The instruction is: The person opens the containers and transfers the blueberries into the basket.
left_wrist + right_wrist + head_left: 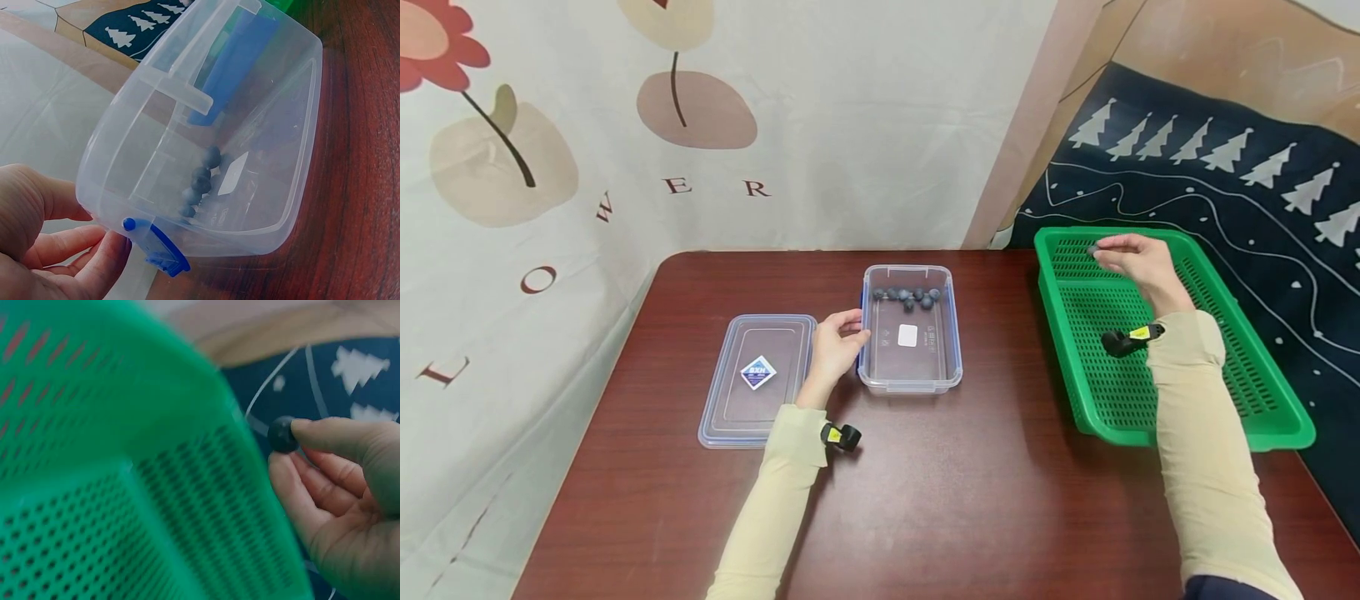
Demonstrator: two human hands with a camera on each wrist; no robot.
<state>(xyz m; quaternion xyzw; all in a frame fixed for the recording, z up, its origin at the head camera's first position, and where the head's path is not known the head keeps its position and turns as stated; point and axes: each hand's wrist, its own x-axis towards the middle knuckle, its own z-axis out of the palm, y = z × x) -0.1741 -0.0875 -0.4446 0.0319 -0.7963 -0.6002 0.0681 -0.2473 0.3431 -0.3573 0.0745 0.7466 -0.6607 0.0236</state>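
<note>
A clear plastic container (910, 350) stands on the table with several blueberries (201, 180) gathered toward its far end. My left hand (837, 350) holds its left side, thumb and fingertips right at the rim beside a blue latch (164, 250). My right hand (1138, 265) pinches a single blueberry (283, 434) between thumb and fingers. That hand is above the far end of a green basket (1101, 429), whose perforated wall fills much of the right wrist view.
Left of the container lies its clear lid (715, 417) with a blue diamond label, close to my left forearm. The brown table (970, 500) meets a pale printed curtain (850, 125) at its back edge. Dark tree-patterned cloth (1247, 217) lies beyond the basket.
</note>
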